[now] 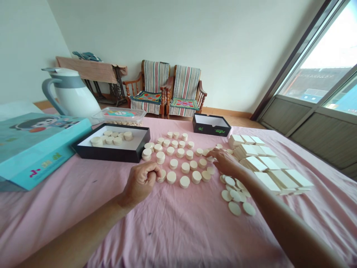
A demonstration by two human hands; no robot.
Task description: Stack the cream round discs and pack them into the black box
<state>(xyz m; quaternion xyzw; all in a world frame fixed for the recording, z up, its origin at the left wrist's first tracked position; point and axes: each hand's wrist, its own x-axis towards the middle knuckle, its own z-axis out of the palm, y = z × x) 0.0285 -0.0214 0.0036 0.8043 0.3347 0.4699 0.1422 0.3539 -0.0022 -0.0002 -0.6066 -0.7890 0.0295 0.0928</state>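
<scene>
My left hand is closed in a fist on the pink cloth, beside a short stack of pale round wooden discs. Whatever may be inside its fingers is hidden. My right hand reaches across to the right end of the rows, its bent fingertips on a pale disc there. Several small stacks of discs stand in loose rows between the hands. Under my right forearm lies a spread of loose discs, some overlapping.
Stacks of square pale tiles stand at the right. A black open box holding disc stacks sits left, by a turquoise box, a clear lidded container and a white jug. Another black box stands at the far edge.
</scene>
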